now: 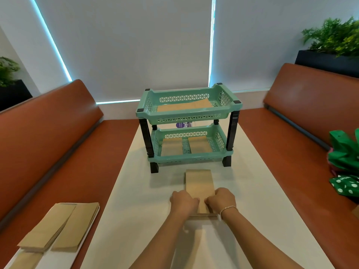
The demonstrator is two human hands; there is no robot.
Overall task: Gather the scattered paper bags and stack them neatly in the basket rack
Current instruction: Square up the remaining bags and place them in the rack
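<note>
Flat brown paper bags (199, 184) lie on the white table (124, 200) just in front of the green two-tier plastic basket rack (189, 125); your left hand (183, 200) and right hand (221, 199) pinch their near end, fingers curled. More bags already lie in both rack tiers.

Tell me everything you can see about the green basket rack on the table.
The mint-green plastic two-tier basket rack stands upright on the white table, beyond both hands. Its two shallow trays have perforated triangle-pattern walls, joined by four black corner posts with black caps. The upper tray holds a flat brown paper bag; the lower holds two side by side. Nothing else touches it.
</note>
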